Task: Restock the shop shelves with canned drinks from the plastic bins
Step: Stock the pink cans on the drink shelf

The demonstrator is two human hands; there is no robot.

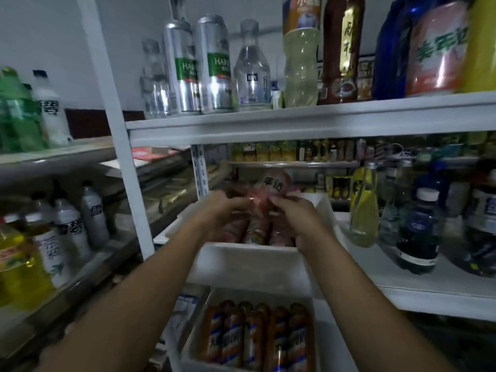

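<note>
A white plastic bin (241, 260) sits on the middle shelf and holds several pink and orange cans (256, 232). My left hand (222, 210) and my right hand (298, 217) reach over the bin, and both close around a blurred pink can (271, 187) held above it. On the shelf below stands a second white bin (319, 342) packed with several orange-and-blue cans (253, 336). A large pink can (436, 49) stands on the top shelf at the right.
Two silver-green cans (198, 68) and clear bottles (251, 68) stand on the top shelf (295, 124). Dark and yellow bottles (418, 232) crowd the middle shelf right of the bin. White bottles (72, 226) and oil jugs fill the left rack.
</note>
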